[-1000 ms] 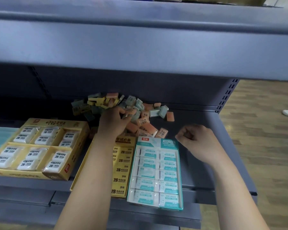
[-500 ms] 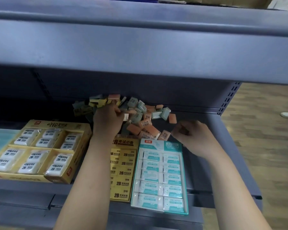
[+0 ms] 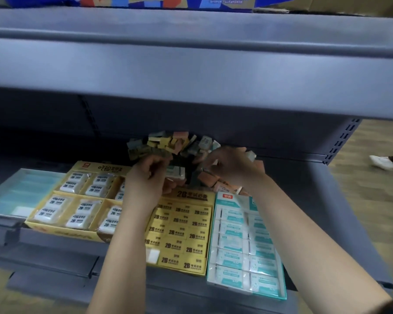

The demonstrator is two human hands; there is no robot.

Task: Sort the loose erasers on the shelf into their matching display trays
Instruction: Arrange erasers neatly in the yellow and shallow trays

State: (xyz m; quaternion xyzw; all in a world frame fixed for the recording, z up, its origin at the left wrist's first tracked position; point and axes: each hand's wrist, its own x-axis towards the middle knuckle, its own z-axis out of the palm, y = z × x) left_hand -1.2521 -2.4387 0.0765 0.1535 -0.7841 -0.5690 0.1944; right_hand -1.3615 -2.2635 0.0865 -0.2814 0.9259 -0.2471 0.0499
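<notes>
— At the back of the shelf (image 3: 327, 211), centre frame: what is recorded?

— Loose erasers (image 3: 168, 143) in a jumbled heap against the rear wall. They are yellow, grey-green and orange blocks. Their long axes point every way, some lying flat and some on edge. An orange eraser (image 3: 208, 179) lies at the near edge of the heap with its long axis roughly across the frame.

— Display trays?

— Four stand in a row in front of the heap. A pale blue tray (image 3: 21, 193) is at the left edge, with a yellow box (image 3: 77, 205) of white wrapped erasers beside it. Next come a yellow tray (image 3: 184, 234) of 2B erasers and a teal tray (image 3: 243, 245), touching side by side. Both have their long axes running from near to far. One white eraser (image 3: 152, 254) sits at the yellow tray's lower left.

— Hands?

— Both forearms rise from the bottom edge and converge on the heap. The left hand (image 3: 150, 175) is back-up, fingers curled down over the heap's near left side. The right hand (image 3: 232, 166) is at the heap's right side, fingers curled and pointing left. A pale eraser (image 3: 251, 154) shows at its far knuckles.

— Is either holding anything?

— Cannot tell for either hand, because the fingertips are hidden among the blocks.

— Surroundings?

— An upper shelf (image 3: 191, 64) overhangs the scene. A white shoe (image 3: 380, 162) stands on the wooden floor (image 3: 383, 200) at the right edge.
</notes>
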